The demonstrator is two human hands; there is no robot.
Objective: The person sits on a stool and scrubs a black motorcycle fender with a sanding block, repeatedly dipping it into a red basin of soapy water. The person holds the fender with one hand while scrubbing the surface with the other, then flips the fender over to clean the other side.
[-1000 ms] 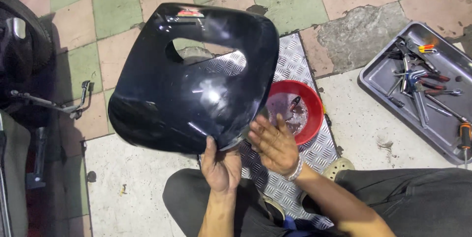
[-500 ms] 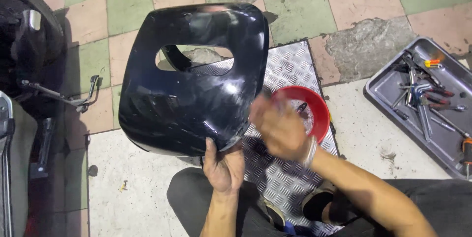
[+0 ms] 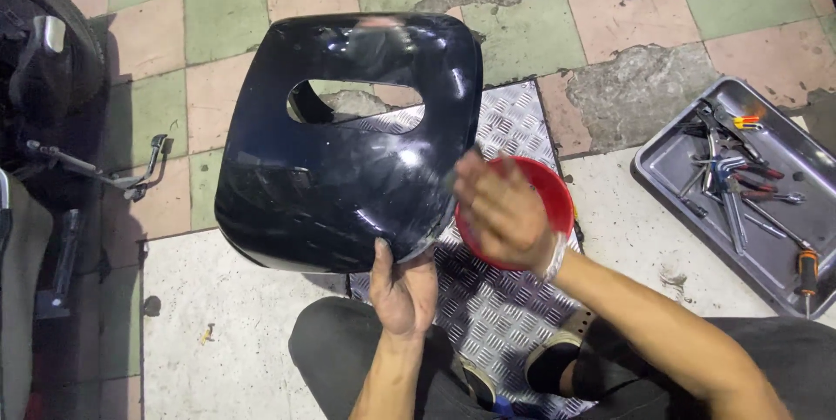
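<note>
Glossy black plastic scooter body panel (image 3: 348, 159) held tilted above ribbed metal plate (image 3: 496, 315) on tiled floor. Left hand (image 3: 402, 291) grips its lower edge; right hand (image 3: 503, 211) open, blurred, over red bowl (image 3: 557, 189).

Bare tiled floor (image 3: 261, 2) lies open ahead — tool tray (image 3: 662, 181) right, parked scooter (image 3: 43, 98) left hem it in.

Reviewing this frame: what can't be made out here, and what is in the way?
Head view only:
- Right hand: motion-blurred, so finger pose and any contact with the black panel are unclear.
- Red bowl: contents hidden by the right hand.
- Left hand: fingertips hidden behind the panel's lower edge.
- Tool tray: far corner cut off by the right edge; the tools are too small to identify.
- Motorbike: mostly cut off at the left edge.
</note>
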